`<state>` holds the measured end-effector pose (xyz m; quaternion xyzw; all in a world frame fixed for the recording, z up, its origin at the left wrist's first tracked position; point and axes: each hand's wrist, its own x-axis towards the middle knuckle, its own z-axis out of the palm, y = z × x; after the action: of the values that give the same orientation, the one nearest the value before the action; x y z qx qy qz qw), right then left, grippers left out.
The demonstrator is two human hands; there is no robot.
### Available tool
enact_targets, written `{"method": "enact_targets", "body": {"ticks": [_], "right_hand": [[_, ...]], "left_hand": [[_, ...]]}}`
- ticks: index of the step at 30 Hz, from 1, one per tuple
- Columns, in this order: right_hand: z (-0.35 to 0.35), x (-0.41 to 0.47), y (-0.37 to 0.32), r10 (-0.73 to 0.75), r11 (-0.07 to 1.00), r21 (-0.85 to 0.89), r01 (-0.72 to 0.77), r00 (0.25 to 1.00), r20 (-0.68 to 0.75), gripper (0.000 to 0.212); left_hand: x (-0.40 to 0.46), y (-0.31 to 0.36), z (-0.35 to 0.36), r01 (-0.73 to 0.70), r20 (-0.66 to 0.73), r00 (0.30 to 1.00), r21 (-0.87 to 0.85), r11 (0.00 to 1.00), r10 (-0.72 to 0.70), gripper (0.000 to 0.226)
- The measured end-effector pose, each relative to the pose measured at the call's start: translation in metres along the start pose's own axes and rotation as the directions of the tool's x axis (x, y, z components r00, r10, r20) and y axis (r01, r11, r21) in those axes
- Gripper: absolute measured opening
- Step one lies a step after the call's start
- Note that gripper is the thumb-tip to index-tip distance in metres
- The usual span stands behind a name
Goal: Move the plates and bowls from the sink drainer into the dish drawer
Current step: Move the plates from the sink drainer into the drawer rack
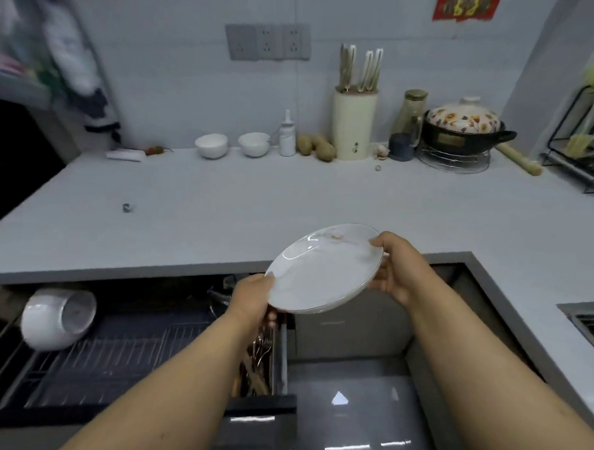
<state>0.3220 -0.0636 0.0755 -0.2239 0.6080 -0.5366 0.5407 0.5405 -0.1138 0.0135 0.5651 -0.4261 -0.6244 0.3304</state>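
A white marbled plate (pixel 324 268) with a thin gold rim is held tilted in the air in front of the counter edge. My left hand (pixel 251 299) grips its lower left rim, thumb on top. My right hand (pixel 393 265) grips its right rim, fingers behind it. Below and to the left, the dish drawer (pixel 116 360) stands pulled out, with a wire rack inside. A white bowl (pixel 58 317) lies tipped on its side at the drawer's left end. The sink drainer is not clearly in view.
Cutlery (pixel 259 358) fills the drawer's right compartment. On the counter's back stand two small white bowls (pixel 211 145), potatoes (pixel 317 146), a knife block (pixel 354 124) and a flowered pot (pixel 464 129). A sink corner (pixel 587 322) shows at the right edge.
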Motion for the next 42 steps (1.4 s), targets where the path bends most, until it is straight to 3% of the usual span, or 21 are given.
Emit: {"method": "enact_targets", "body": {"ticks": [8, 13, 16, 22, 29, 33, 37, 42], "right_hand": [[0.133, -0.015, 0.047, 0.035, 0.994, -0.109, -0.02, 0.99, 0.137, 0.012], [0.208, -0.022, 0.079, 0.131, 0.983, -0.151, -0.101, 0.971, 0.201, 0.017], [0.244, -0.025, 0.098, 0.181, 0.975, -0.169, -0.145, 0.958, 0.221, 0.024], [0.309, -0.019, 0.129, 0.275, 0.945, -0.242, -0.222, 0.937, 0.216, 0.032], [0.384, 0.012, 0.16, 0.346, 0.905, -0.332, -0.267, 0.916, 0.205, 0.029], [0.428, 0.041, 0.183, 0.37, 0.891, -0.357, -0.28, 0.904, 0.214, 0.033], [0.468, 0.07, 0.205, 0.417, 0.86, -0.404, -0.312, 0.886, 0.203, 0.042], [0.507, 0.104, 0.228, 0.441, 0.843, -0.416, -0.341, 0.88, 0.175, 0.044]], "left_hand": [[-0.018, -0.029, -0.149, 0.104, -0.302, 0.95, 0.061, 0.993, -0.081, 0.032], [-0.032, -0.052, -0.241, 0.165, -0.46, 0.887, 0.391, 0.906, 0.037, 0.044], [-0.048, -0.058, -0.281, 0.224, -0.522, 0.848, 0.506, 0.833, 0.089, 0.046], [-0.059, -0.078, -0.344, 0.273, -0.648, 0.754, 0.459, 0.846, 0.108, 0.046], [-0.053, -0.091, -0.404, 0.333, -0.649, 0.76, 0.437, 0.836, 0.037, 0.066], [-0.042, -0.085, -0.429, 0.352, -0.628, 0.776, 0.511, 0.785, 0.061, 0.054], [-0.019, -0.085, -0.454, 0.365, -0.56, 0.828, 0.587, 0.723, 0.036, 0.067], [0.017, -0.091, -0.482, 0.374, -0.512, 0.859, 0.655, 0.657, 0.021, 0.059]]}}
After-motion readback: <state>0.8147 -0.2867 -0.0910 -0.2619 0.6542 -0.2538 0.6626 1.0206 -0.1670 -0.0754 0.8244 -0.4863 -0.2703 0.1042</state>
